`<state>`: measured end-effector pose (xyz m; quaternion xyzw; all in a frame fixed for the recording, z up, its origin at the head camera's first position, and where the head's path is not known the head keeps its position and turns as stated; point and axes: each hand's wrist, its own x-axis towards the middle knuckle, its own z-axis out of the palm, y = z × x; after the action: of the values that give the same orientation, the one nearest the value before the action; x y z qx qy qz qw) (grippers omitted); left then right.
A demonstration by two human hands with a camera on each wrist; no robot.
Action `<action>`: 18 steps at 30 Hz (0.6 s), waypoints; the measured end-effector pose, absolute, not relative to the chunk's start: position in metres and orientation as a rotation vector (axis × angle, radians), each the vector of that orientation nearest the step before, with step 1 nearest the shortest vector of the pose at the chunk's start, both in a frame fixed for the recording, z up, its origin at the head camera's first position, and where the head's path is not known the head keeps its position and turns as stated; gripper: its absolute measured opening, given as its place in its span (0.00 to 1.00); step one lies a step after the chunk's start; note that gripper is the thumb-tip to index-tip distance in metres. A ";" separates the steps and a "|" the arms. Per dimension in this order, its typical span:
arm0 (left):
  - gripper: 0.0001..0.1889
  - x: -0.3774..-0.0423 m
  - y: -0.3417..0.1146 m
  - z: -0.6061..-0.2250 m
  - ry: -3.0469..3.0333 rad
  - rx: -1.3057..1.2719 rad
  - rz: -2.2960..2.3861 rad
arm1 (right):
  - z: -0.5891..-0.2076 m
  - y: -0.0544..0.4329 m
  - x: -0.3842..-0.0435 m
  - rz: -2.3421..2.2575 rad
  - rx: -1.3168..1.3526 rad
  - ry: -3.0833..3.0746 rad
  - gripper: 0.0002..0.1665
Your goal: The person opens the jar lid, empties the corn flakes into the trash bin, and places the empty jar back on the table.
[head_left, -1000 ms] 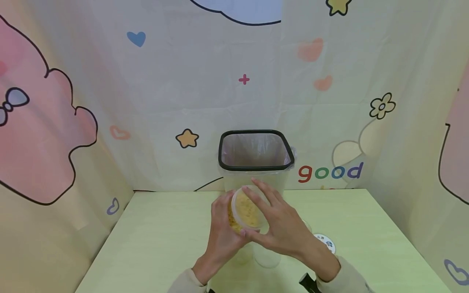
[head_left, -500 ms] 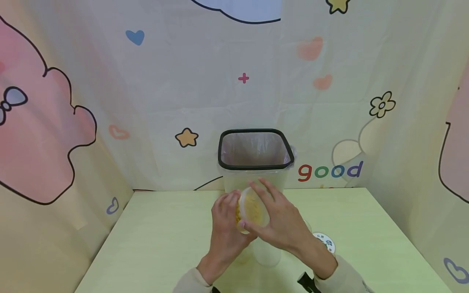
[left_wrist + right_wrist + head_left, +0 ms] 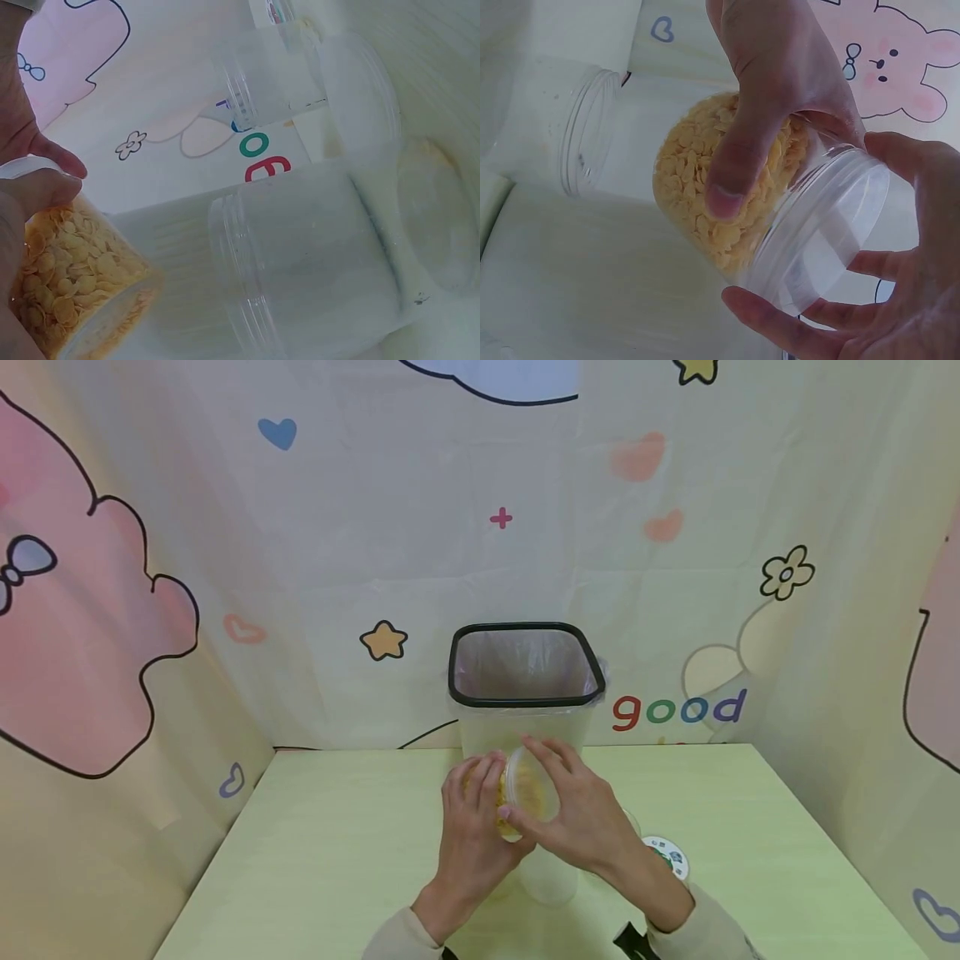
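Note:
Both hands hold a clear jar [image 3: 503,817] full of yellow flakes, raised above the table and tilted. My left hand [image 3: 477,831] grips its body, with the thumb across the flakes in the right wrist view. A translucent round lid [image 3: 829,232] covers the jar's mouth. The right hand [image 3: 588,818] pinches this lid by its rim, thumb and fingers on opposite sides. From the left wrist, the jar's base [image 3: 112,319] shows, tipped toward the table.
A bin [image 3: 525,702] with a black rim and plastic liner stands behind the hands. Clear jars, one large [image 3: 300,262] and one smaller [image 3: 274,75], stand on the table. A printed white disc [image 3: 666,856] lies partly behind the right wrist.
The jar has turned so that its lid faces more to the right. Both hands have shifted slightly right with it, and the left hand's fingers now cover more of the jar.

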<state>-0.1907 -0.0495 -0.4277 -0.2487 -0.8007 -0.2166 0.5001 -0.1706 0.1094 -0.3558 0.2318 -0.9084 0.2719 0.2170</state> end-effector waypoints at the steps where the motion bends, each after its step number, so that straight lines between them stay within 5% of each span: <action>1: 0.54 -0.191 -0.049 -0.428 -1.940 -0.603 -0.516 | -0.356 0.110 -0.171 0.765 0.638 -2.516 0.49; 18: 0.58 -0.195 -0.053 -0.431 -1.984 -0.624 -0.304 | -0.367 0.117 -0.174 0.852 0.658 -2.482 0.46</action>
<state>-0.1952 -0.0528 -0.4311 -0.2576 -0.8191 -0.1256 0.4969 -0.1744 0.1168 -0.3671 0.2373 -0.8958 0.3074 0.2164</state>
